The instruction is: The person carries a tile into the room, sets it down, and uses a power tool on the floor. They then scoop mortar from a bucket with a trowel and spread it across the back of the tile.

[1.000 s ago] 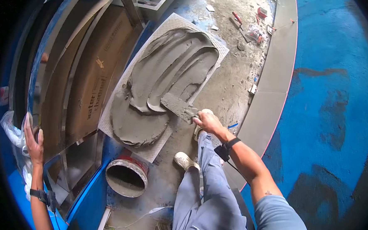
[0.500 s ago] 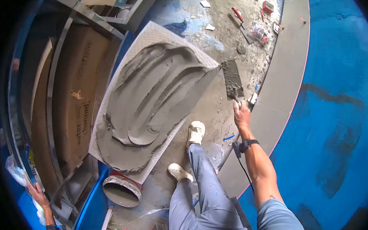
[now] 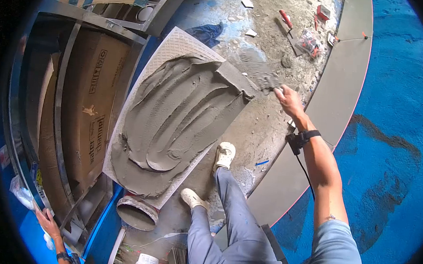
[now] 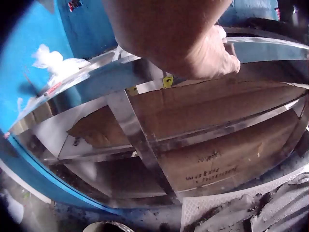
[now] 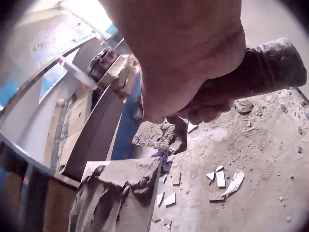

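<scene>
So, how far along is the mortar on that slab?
Mostly covered, it seems: grey mortar already spreads over most of the slab. In progress: the right hand holds a mortar-caked trowel near the slab's right corner. Probably left: the bare patterned margins, widest at the top corner, and the ridges, if a level coat is wanted.

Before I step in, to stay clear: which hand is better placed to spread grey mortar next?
Likely the right hand: it grips the mortar-smeared trowel near the textured white tile; the left hand is on the metal frame.
</scene>
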The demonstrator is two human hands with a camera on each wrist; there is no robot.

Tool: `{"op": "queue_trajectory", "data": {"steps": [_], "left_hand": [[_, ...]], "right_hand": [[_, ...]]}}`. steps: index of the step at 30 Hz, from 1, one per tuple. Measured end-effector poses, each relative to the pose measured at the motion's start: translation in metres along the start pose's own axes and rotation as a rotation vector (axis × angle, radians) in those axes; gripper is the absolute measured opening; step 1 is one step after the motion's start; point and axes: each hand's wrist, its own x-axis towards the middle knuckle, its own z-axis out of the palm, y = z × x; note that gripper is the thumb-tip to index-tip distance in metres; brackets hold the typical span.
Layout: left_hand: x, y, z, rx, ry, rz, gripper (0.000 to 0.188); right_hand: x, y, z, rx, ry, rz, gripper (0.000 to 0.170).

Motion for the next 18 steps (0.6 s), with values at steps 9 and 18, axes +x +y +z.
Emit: {"op": "queue_trajectory", "data": {"steps": [9, 18], "left_hand": [[-0.005, -0.003, -0.003, 0.032, -0.04, -0.053, 0.059], [0.004, 0.031, -0.024, -0.097, -0.104, -0.152, 0.061]], "right_hand": [[-0.102, -0.029, 0.104, 0.661, 0.041, 0.034, 0.028], [-0.238, 0.016, 0.196, -0.038, -0.529, -0.279, 0.022]]}}
